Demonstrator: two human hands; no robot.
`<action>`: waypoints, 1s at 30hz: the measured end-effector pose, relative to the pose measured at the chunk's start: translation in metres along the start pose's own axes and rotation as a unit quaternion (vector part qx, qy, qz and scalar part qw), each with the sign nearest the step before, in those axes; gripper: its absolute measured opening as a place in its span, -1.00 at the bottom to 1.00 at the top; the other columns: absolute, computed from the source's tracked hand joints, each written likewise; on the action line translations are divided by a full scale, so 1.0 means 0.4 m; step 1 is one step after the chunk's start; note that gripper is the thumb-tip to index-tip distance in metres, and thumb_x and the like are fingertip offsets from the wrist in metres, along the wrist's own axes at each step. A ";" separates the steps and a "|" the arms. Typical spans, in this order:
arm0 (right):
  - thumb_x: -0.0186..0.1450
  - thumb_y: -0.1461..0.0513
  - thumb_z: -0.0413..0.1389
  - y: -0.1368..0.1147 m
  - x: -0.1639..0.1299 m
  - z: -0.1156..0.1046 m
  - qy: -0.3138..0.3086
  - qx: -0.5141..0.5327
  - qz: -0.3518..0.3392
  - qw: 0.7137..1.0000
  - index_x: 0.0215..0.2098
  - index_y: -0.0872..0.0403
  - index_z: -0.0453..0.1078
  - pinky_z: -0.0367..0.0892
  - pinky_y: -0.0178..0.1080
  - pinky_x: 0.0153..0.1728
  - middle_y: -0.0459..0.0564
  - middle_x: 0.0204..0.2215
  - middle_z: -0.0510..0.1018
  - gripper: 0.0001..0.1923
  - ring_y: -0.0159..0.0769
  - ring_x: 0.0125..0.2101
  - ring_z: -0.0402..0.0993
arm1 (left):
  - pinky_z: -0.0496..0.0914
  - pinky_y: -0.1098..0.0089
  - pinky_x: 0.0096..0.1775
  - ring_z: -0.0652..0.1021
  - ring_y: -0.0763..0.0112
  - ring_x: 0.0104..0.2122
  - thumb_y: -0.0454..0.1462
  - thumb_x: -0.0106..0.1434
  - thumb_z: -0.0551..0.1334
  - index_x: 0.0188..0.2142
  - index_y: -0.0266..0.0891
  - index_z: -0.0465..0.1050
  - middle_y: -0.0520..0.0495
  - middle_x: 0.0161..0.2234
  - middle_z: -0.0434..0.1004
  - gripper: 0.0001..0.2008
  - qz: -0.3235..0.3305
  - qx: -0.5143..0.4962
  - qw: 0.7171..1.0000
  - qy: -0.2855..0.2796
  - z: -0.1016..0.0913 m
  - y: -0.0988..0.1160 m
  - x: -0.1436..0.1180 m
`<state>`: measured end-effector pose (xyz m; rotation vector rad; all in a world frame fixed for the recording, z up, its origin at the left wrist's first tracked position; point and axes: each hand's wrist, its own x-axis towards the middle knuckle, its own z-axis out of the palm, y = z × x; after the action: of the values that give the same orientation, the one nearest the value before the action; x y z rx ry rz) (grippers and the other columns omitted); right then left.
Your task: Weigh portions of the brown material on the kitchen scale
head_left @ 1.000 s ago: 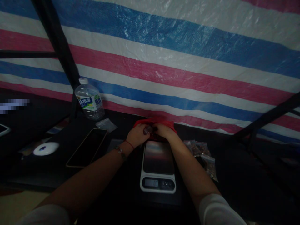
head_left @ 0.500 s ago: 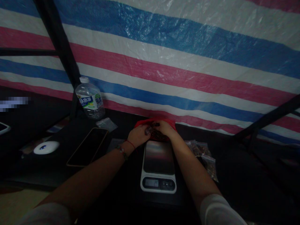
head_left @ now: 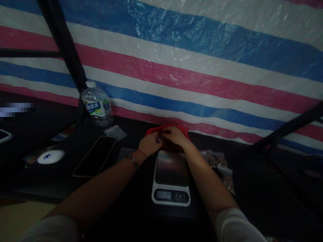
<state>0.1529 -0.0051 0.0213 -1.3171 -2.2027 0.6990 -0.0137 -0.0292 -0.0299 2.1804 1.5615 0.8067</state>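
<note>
Both my hands meet over a red bag (head_left: 186, 131) of dark dried pieces at the back of the dark table. My left hand (head_left: 148, 144) pinches a small, pale, pouch-like thing (head_left: 158, 138) at the bag's mouth. My right hand (head_left: 176, 135) lies over the bag with curled fingers that touch the same spot; what is in its fingers is hidden. Just in front of the hands stands a white kitchen scale (head_left: 171, 174) with a bare steel plate and a lit display.
Several small filled clear pouches (head_left: 218, 164) lie right of the scale. To the left are a phone (head_left: 95, 156), an empty clear pouch (head_left: 115, 131), a water bottle (head_left: 97, 105) and a white round device (head_left: 51, 156). A striped tarp (head_left: 191, 67) hangs behind, with black poles (head_left: 63, 43).
My hands stay at the red bag, with only small finger movements. The dark pieces seen half a second ago are more covered by my right hand. The view has tilted slightly.
</note>
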 end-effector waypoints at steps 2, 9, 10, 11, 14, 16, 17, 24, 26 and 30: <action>0.20 0.35 0.10 0.007 0.001 0.002 -0.004 0.006 -0.017 1.000 -0.15 0.10 0.54 0.34 -0.22 -0.04 0.01 -0.17 0.61 -0.73 -0.26 -0.15 0.50 | 0.42 0.30 -0.18 0.57 0.18 -0.19 -0.12 0.22 0.16 -0.06 -0.17 0.41 -0.16 -0.16 0.57 -0.67 0.003 0.015 1.000 -0.005 0.002 -0.001 0.001; 0.24 0.38 0.02 0.018 0.008 0.004 0.029 0.014 -0.053 0.998 -0.11 0.14 0.51 0.35 -0.27 -0.05 0.04 -0.14 0.60 -0.68 -0.30 -0.15 0.51 | 0.41 0.34 -0.16 0.56 0.20 -0.15 -0.10 0.23 0.15 -0.02 -0.16 0.37 -0.14 -0.13 0.55 -0.64 -0.020 0.036 0.999 -0.026 -0.005 0.015 -0.002; 0.25 0.40 -0.01 0.019 0.008 0.001 0.042 -0.014 -0.051 0.998 -0.11 0.12 0.51 0.33 -0.27 -0.02 0.03 -0.13 0.59 -0.66 -0.30 -0.11 0.50 | 0.41 0.34 -0.15 0.56 0.21 -0.14 -0.11 0.22 0.17 -0.02 -0.16 0.36 -0.14 -0.13 0.55 -0.64 -0.029 0.041 0.998 -0.027 -0.008 0.018 -0.004; 0.25 0.41 -0.03 0.020 0.008 -0.002 0.050 -0.049 -0.041 0.997 -0.10 0.11 0.51 0.30 -0.26 0.02 0.02 -0.11 0.59 -0.64 -0.30 -0.08 0.48 | 0.41 0.36 -0.15 0.56 0.22 -0.13 -0.12 0.21 0.18 -0.01 -0.15 0.35 -0.13 -0.13 0.55 -0.64 -0.039 0.046 0.998 -0.027 -0.011 0.021 -0.006; 0.28 0.38 -0.04 0.031 0.003 -0.004 0.020 -0.147 0.021 0.989 -0.02 0.09 0.47 0.27 -0.21 0.05 0.06 -0.06 0.56 -0.62 -0.22 -0.03 0.46 | 0.40 0.39 -0.16 0.57 0.24 -0.14 -0.14 0.22 0.17 -0.02 -0.17 0.33 -0.12 -0.14 0.55 -0.65 -0.060 0.056 0.996 -0.025 -0.019 0.028 -0.011; 0.30 0.29 0.01 0.044 0.001 0.007 -0.024 -0.170 0.043 0.984 0.08 0.08 0.39 0.28 -0.18 0.03 0.10 -0.01 0.52 -0.61 -0.16 -0.02 0.44 | 0.40 0.38 -0.18 0.58 0.24 -0.17 -0.12 0.24 0.14 -0.05 -0.19 0.33 -0.12 -0.17 0.56 -0.68 -0.061 0.060 0.996 -0.021 -0.021 0.028 -0.012; 0.30 0.26 0.04 0.051 0.000 0.014 -0.042 -0.175 0.040 0.983 0.12 0.08 0.36 0.27 -0.17 0.04 0.11 0.02 0.50 -0.59 -0.15 0.01 0.42 | 0.40 0.38 -0.20 0.58 0.24 -0.19 -0.12 0.24 0.13 -0.06 -0.19 0.33 -0.12 -0.18 0.56 -0.69 -0.060 0.061 0.996 -0.018 -0.020 0.027 -0.012; 0.24 0.31 0.10 0.084 0.012 0.048 -0.106 -0.178 -0.021 0.978 0.02 0.09 0.43 0.28 -0.18 0.03 0.11 0.00 0.51 -0.63 -0.18 -0.01 0.42 | 0.40 0.37 -0.26 0.59 0.22 -0.23 -0.10 0.23 0.13 -0.09 -0.18 0.31 -0.12 -0.22 0.56 -0.69 -0.039 0.064 0.997 -0.007 -0.013 0.013 -0.010; 0.23 0.37 0.08 0.083 0.015 0.044 -0.112 -0.157 -0.021 0.981 -0.03 0.09 0.46 0.30 -0.26 -0.02 0.06 -0.07 0.56 -0.65 -0.25 -0.08 0.47 | 0.40 0.37 -0.25 0.59 0.23 -0.23 -0.10 0.23 0.12 -0.10 -0.18 0.32 -0.12 -0.22 0.56 -0.70 -0.032 0.066 0.997 -0.003 -0.012 0.010 -0.010; 0.21 0.44 0.02 0.069 0.013 0.023 -0.107 -0.166 0.014 0.980 -0.11 0.05 0.50 0.31 -0.33 -0.07 -0.03 -0.12 0.59 -0.63 -0.31 -0.13 0.50 | 0.41 0.36 -0.28 0.59 0.23 -0.26 -0.08 0.24 0.11 -0.09 -0.16 0.32 -0.10 -0.24 0.56 -0.69 -0.041 0.069 0.997 -0.008 -0.012 0.007 -0.011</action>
<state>0.1631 0.0093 -0.0025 -1.4927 -2.5646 0.5186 -0.0157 -0.0345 -0.0257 2.1941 1.7351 0.6726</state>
